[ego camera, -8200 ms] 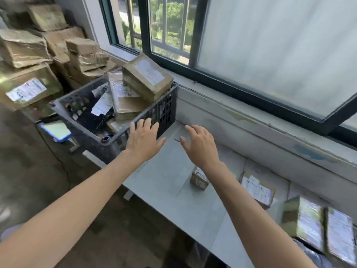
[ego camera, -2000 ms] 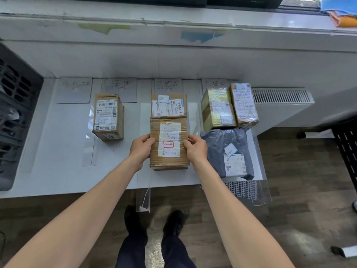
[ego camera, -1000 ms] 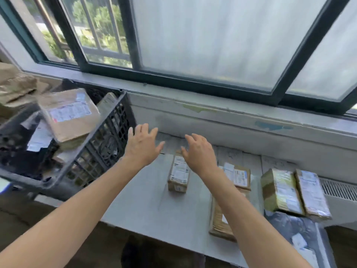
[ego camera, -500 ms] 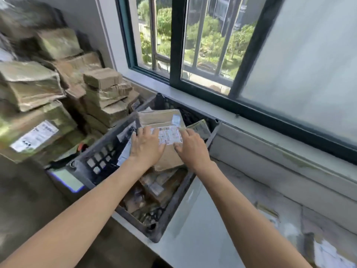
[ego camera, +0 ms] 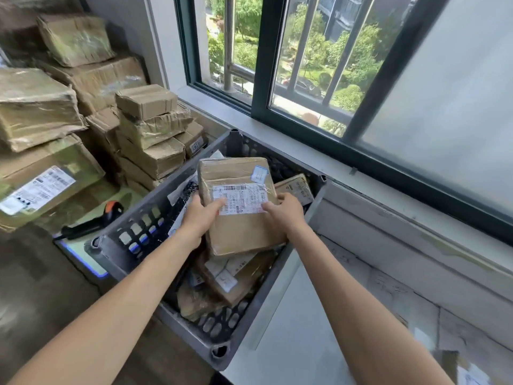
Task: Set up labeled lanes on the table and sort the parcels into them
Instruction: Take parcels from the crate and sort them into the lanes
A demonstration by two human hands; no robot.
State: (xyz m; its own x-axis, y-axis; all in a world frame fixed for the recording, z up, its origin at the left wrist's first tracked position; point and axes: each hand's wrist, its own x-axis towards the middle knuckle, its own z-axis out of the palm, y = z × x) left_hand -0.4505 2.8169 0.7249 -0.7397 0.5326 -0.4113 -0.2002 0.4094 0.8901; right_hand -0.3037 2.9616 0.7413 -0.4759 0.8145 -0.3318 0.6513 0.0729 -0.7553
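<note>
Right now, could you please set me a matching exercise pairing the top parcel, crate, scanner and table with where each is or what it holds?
1 top parcel
2 crate
3 scanner
4 table

A left of the crate
B gripped by left hand and right hand
C holds other parcels
D right of the crate

Pairs: 1-B, 2-C, 3-A, 4-D

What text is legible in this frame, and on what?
Nothing reads clearly.
Shipping label on the held parcel: print and barcode, too blurred.
Blue sticker on that parcel: too small.
White label on the large carton at left: blurred.
Lane labels on the table: handwriting, illegible.
</note>
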